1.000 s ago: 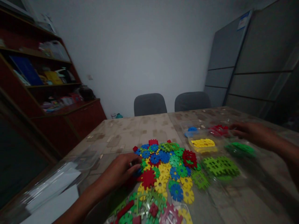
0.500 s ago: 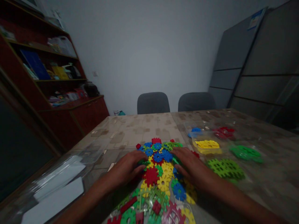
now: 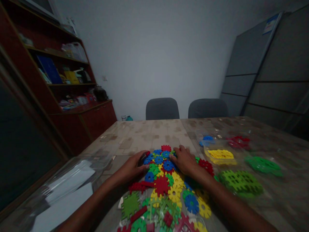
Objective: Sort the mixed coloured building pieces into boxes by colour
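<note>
A heap of flat plastic gear-shaped pieces in red, blue, yellow and green lies on the table in front of me. My left hand rests at the heap's left edge, fingers curled onto the pieces near a blue one. My right hand lies over the far part of the heap, fingers bent and pressing down on the blue and green pieces. Whether either hand grips a piece is hidden in the dim light.
Clear trays to the right hold sorted pieces: blue, red, yellow, dark green, light green. A clear lidded box sits at my left. Two grey chairs stand beyond the table; a bookcase stands left.
My right hand came back from the red tray at the far right to the heap, then slid toward its far edge. My left hand stayed at the heap's left side. The view shifted slightly.
</note>
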`<act>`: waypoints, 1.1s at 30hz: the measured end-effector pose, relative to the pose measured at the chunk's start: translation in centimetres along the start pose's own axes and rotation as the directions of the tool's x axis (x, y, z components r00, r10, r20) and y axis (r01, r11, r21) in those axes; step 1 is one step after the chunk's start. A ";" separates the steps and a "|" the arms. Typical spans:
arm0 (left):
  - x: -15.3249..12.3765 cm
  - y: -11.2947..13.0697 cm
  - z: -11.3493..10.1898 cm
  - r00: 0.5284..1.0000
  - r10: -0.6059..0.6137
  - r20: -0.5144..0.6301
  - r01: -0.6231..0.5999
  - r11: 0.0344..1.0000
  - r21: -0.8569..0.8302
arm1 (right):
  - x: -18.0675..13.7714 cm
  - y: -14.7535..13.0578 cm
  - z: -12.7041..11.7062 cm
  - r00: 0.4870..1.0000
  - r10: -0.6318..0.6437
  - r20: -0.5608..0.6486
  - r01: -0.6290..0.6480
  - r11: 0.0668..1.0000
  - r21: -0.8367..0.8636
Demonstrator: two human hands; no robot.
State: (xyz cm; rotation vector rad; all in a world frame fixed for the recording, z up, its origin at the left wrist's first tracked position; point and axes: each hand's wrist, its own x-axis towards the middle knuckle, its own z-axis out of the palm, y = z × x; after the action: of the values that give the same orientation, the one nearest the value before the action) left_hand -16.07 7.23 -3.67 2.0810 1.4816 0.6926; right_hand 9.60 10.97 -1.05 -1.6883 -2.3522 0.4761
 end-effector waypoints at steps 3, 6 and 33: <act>-0.1 1.2 0.0 0.996 0.019 0.090 -0.009 0.995 -0.103 | -2.1 -0.6 -0.2 0.981 -0.187 0.053 0.184 0.981 0.066; -0.4 2.6 -0.1 0.985 0.037 0.168 -0.010 0.987 -0.160 | -4.5 -0.7 -0.9 0.914 -0.393 0.097 0.366 0.905 0.219; -0.6 3.4 -0.2 0.977 0.116 0.179 -0.137 0.985 0.108 | -6.3 2.0 -4.0 0.829 -0.493 0.264 0.437 0.866 0.245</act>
State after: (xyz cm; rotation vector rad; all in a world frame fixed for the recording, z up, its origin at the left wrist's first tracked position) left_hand -13.98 5.71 -1.34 2.2796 1.3332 0.4662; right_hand 14.84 6.20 2.06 -0.9547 -2.7299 0.8785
